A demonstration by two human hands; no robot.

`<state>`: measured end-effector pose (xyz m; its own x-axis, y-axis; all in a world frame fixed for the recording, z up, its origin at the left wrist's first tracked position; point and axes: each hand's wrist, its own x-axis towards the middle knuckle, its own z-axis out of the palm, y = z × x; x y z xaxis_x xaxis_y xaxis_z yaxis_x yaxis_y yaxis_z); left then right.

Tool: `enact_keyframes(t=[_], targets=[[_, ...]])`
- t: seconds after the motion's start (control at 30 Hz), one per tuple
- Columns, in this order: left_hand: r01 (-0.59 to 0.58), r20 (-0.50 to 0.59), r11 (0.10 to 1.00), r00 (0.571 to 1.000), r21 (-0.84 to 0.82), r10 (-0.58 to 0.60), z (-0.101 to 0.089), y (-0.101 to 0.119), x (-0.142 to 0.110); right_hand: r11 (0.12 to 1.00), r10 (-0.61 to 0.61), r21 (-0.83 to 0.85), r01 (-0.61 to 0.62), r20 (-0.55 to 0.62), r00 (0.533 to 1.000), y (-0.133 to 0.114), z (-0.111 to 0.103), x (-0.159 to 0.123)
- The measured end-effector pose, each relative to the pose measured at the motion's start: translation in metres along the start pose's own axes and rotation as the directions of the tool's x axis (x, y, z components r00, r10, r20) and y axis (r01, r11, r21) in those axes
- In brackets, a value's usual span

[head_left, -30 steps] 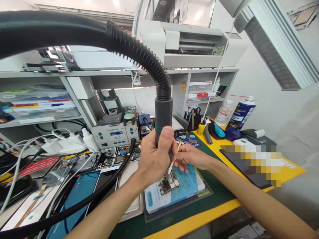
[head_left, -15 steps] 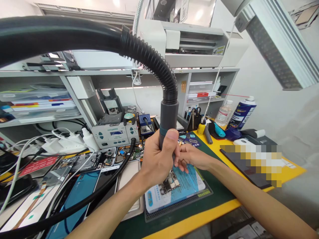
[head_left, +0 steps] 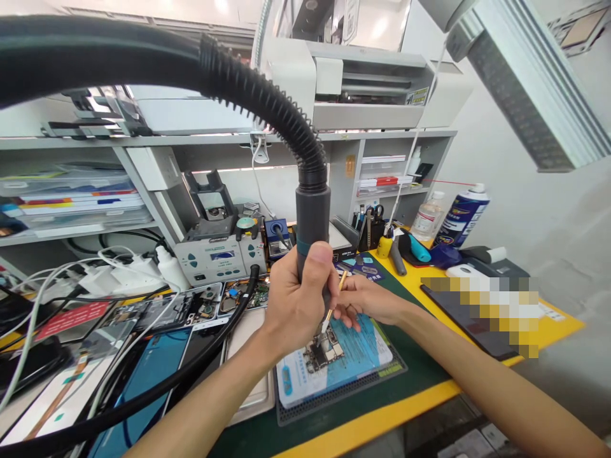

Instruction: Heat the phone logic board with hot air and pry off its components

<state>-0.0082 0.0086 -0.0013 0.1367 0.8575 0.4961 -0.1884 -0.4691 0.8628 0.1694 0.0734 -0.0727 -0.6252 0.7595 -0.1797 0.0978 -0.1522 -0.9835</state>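
While your left hand (head_left: 296, 308) clamps the handle (head_left: 313, 216), your right hand (head_left: 368, 299) pinches a gold tool (head_left: 342, 280) over the board (head_left: 325, 357).

Tight spot tbh. Best gap I see is the bare green mat (head_left: 422, 366) right of the blue-and-white pad (head_left: 367, 366), though the right forearm cuts across it. Coming from above, the black handle (head_left: 313, 213) in the left hand (head_left: 296, 308) and its springy hose (head_left: 267, 95) arch right over the middle, and the lamp (head_left: 529, 95) hangs into the upper right. Left side's a no-go: a second hose (head_left: 157, 390) lies across phones piled on the counter (head_left: 367, 416). Hard to tell what clearance there is over the circuit board (head_left: 331, 356), knuckles hide part of it.
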Motion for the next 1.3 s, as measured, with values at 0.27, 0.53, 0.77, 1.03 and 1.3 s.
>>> enact_keyframes(t=[0.27,0.53,0.77,1.03,1.3], targets=[[0.040,0.022,0.999,0.999,-0.030,-0.039,0.0052,0.0000,-0.0013,1.000,-0.004,0.025,0.004,0.002,1.000,-0.0016,0.0017,-0.0002],[0.043,0.023,0.999,0.999,-0.018,-0.043,0.0054,-0.0009,-0.0023,1.000,0.003,0.028,-0.003,0.003,1.000,-0.0024,0.0030,-0.0001],[0.037,0.021,0.999,0.999,-0.030,-0.036,0.0028,-0.0005,-0.0022,1.000,0.001,0.017,-0.001,0.004,1.000,-0.0016,0.0021,0.0008],[0.018,0.013,1.000,1.000,-0.001,-0.018,0.0006,0.0015,-0.0019,1.000,-0.004,0.012,0.004,0.000,1.000,0.0001,-0.0003,0.0004],[0.028,0.049,0.999,0.998,-0.017,-0.027,0.0041,-0.0040,-0.0021,0.999,0.002,0.040,-0.002,-0.002,1.000,-0.0021,0.0014,0.0004]])
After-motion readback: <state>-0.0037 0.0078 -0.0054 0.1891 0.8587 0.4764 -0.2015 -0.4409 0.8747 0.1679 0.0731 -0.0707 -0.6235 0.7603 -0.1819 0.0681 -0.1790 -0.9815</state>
